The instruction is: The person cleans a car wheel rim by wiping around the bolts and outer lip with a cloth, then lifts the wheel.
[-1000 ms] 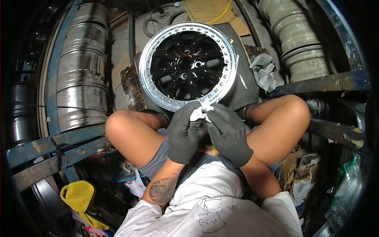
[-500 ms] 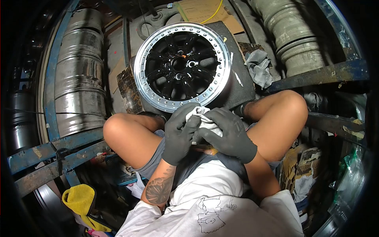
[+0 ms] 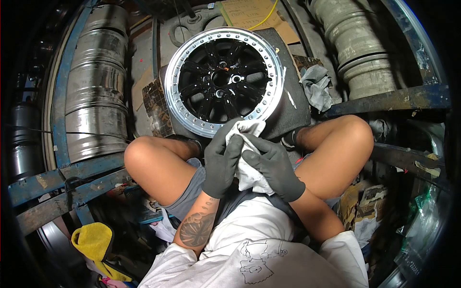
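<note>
White cloth (image 3: 248, 173): between torso (image 3: 259, 216) and wheel (image 3: 225, 90) | person's left hand (image 3: 220, 161) and right hand (image 3: 274, 168) both pinching it | probably light, limp (apt to droop); best gripped by bunched folds

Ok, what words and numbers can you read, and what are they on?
No text can be read for sure.
Cardboard sheet at the top: writing, too blurred to read.
Clear plastic at lower right: faint marks, too small.
Brown piece left of the wheel: dark marks, too blurred.
White shirt: line drawing, no readable words.
Right glove: none I can make out.
</note>
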`<state>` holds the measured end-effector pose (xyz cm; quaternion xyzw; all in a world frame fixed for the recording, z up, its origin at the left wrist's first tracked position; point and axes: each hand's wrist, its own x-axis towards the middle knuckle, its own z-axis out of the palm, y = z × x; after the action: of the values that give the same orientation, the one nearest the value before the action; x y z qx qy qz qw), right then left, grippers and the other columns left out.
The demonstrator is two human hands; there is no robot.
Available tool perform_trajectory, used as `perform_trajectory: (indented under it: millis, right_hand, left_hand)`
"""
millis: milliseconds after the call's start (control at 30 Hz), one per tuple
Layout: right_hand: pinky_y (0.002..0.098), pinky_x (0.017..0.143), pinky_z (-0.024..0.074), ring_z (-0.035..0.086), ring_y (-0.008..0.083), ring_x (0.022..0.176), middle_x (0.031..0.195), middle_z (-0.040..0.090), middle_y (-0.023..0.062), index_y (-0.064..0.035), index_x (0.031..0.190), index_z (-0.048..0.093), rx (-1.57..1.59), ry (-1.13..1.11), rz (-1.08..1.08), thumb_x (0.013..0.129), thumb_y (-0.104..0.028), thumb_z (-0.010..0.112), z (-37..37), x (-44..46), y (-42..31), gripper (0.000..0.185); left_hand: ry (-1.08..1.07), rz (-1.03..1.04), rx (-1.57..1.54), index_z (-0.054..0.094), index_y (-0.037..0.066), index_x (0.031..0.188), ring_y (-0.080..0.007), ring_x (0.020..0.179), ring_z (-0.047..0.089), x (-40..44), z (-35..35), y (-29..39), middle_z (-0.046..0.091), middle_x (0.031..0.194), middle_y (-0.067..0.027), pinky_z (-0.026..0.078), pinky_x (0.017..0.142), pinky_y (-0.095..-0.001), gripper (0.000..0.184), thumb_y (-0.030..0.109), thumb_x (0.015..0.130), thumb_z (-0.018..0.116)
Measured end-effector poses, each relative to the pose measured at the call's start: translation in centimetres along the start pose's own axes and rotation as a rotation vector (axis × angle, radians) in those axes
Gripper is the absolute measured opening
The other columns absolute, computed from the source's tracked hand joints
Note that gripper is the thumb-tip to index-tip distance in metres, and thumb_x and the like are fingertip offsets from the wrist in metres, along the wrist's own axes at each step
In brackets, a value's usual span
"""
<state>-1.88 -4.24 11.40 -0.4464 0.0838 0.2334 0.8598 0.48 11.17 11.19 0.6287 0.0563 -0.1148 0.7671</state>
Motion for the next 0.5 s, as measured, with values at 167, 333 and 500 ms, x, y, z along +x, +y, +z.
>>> perform_trajectory:
  millis: [167,333,500]
  right_hand:
    - [0.0251,0.1,0.05,0.06,0.0096,0.117,0.138,0.064,0.0105,0.0059,0.151,0.05,-0.175,-0.061,-0.022,0.103,-0.013,0.067,-0.3,-0.2,-0.2,0.055]
    - [0.0263,0.098,0.0488,0.058,0.0099,0.117,0.134,0.064,0.0115,0.0043,0.153,0.049,-0.413,-0.061,-0.005,0.101,-0.022,0.069,-0.3,-0.9,-1.5,0.061]
    - [0.0296,0.098,0.0492,0.061,0.0129,0.112,0.127,0.067,0.0154,0.0033,0.146,0.058,-0.577,0.1,-0.012,0.1,-0.016,0.065,-1.0,-0.7,-0.8,0.05]
  left_hand:
    - [0.029,0.32,0.08,0.064,-0.002,0.132,-0.02,0.113,0.064,0.9,-0.2,-0.2,0.063,0.134,-0.0141,0.052,0.102,-0.0363,0.039,0.022,0.101,0.067]
    - [-0.147,-0.03,-0.24,0.062,0.001,0.124,-0.0231,0.116,0.064,-0.1,-0.4,-0.1,0.061,0.136,-0.0175,0.055,0.101,-0.0389,0.03,0.025,0.105,0.062]
    - [-0.06,-0.122,-0.624,0.046,0.005,0.139,-0.0239,0.11,0.067,-0.6,2.8,-2.3,0.062,0.128,-0.0163,0.061,0.091,-0.0399,0.04,0.032,0.111,0.053]
